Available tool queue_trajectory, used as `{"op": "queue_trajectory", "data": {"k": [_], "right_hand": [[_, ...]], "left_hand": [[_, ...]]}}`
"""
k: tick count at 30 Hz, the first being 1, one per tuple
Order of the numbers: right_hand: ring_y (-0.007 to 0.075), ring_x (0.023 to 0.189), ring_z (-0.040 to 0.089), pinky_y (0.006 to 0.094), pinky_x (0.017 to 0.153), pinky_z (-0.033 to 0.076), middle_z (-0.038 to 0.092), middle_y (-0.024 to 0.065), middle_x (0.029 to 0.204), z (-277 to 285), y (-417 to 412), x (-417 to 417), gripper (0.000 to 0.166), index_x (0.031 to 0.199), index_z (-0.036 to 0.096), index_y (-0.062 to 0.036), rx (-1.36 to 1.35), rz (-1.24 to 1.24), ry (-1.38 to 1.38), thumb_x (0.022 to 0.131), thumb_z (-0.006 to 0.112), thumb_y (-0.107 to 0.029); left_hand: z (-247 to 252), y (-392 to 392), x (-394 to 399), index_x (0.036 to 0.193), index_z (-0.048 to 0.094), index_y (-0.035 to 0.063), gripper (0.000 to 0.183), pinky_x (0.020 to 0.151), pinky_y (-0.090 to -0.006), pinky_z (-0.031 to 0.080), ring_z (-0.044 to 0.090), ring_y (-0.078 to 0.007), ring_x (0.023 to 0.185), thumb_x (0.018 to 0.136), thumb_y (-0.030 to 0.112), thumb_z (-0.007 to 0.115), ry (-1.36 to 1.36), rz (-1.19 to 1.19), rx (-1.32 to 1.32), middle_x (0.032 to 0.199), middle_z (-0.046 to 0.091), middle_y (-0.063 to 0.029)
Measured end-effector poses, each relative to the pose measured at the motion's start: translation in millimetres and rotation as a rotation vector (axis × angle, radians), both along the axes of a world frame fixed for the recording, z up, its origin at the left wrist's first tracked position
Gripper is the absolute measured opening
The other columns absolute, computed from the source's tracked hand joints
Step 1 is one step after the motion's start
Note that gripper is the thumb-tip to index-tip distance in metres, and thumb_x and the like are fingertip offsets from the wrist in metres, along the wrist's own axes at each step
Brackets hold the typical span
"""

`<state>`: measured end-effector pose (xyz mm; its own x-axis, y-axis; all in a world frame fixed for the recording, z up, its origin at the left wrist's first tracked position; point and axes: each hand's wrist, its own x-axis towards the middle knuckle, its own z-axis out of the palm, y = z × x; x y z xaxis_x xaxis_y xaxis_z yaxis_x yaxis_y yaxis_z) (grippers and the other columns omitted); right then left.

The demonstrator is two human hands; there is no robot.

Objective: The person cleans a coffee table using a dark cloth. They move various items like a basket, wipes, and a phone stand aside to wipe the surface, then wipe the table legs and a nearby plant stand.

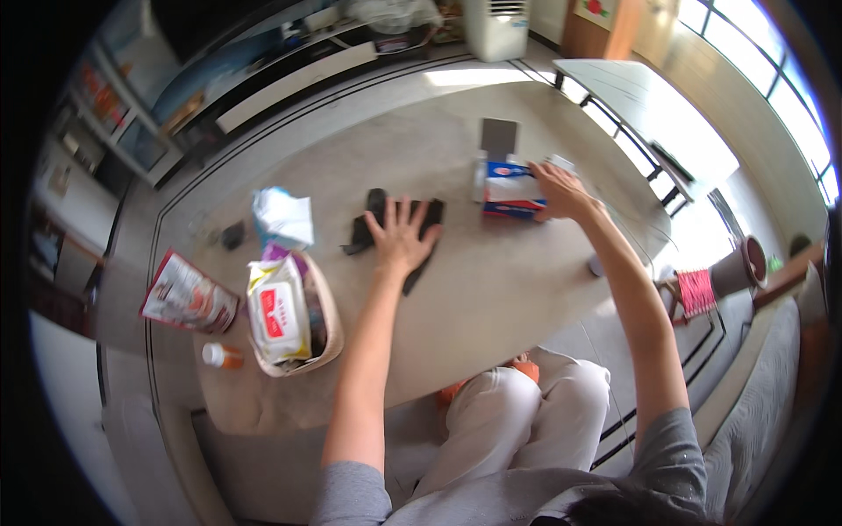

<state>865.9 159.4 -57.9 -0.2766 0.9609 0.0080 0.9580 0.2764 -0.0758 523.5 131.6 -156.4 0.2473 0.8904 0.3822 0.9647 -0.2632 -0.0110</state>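
Note:
My left hand [402,242] lies palm down, fingers spread, over a limp black thing [431,212] on the table. Cloth or plastic, I cannot tell which; the hand covers its middle. To the right, my right hand [564,189] grips the right end of a blue, white and red cardboard box [514,191], thumb low on its side and fingers over the top. Its flaps stand out at the ends, and a dark grey panel [499,138] is at its far side. The inside of the box is not clear.
On the table's left stand a basket [335,325] with a wet wipes pack [279,312], a red and white pouch [187,296], an orange bottle with a white cap [223,356], and a blue and white packet [283,215]. A white-topped table [658,112] stands beyond, right.

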Motion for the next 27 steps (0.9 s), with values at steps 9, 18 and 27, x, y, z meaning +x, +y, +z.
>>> {"op": "queue_trajectory", "data": {"k": [9, 18, 27], "right_hand": [[0.0364, 0.116, 0.058, 0.0412, 0.101, 0.047, 0.058, 0.0205, 0.125, 48.0, -53.6, -128.9, 0.098, 0.141, 0.044, -0.0044, -0.040, 0.073, 0.282, 0.062, 0.083, -0.048], [0.0325, 0.107, 0.066, 0.0368, 0.087, 0.055, 0.062, 0.0221, 0.117, 7.9, 42.1, -363.2, 0.114, 0.135, 0.044, 0.0059, -0.037, -0.075, 0.165, 0.058, 0.076, -0.073], [0.0346, 0.131, 0.045, 0.0448, 0.096, 0.048, 0.050, 0.0178, 0.135, 11.1, -48.0, -322.1, 0.083, 0.140, 0.041, -0.0001, 0.305, 0.421, 0.494, 0.079, 0.073, -0.046]], "left_hand": [[24.7, -158.6, -49.3, 0.143, 0.052, 0.0262, 0.063, 0.113, -0.0695, 0.010, 0.032, -0.0368, 0.143, 0.089, 0.057, 0.057, -0.175, -0.247, -0.109, 0.154, 0.041, -0.0116], [34.8, -149.6, -38.7, 0.136, 0.059, 0.0230, 0.061, 0.115, -0.0664, 0.010, 0.035, -0.0335, 0.143, 0.087, 0.060, 0.057, -0.222, -0.254, -0.124, 0.147, 0.048, -0.0111], [32.8, -150.1, -42.8, 0.130, 0.063, 0.0152, 0.058, 0.115, -0.0639, 0.012, 0.039, -0.0338, 0.138, 0.091, 0.058, 0.055, -0.134, -0.192, -0.109, 0.142, 0.053, -0.0101]]}}
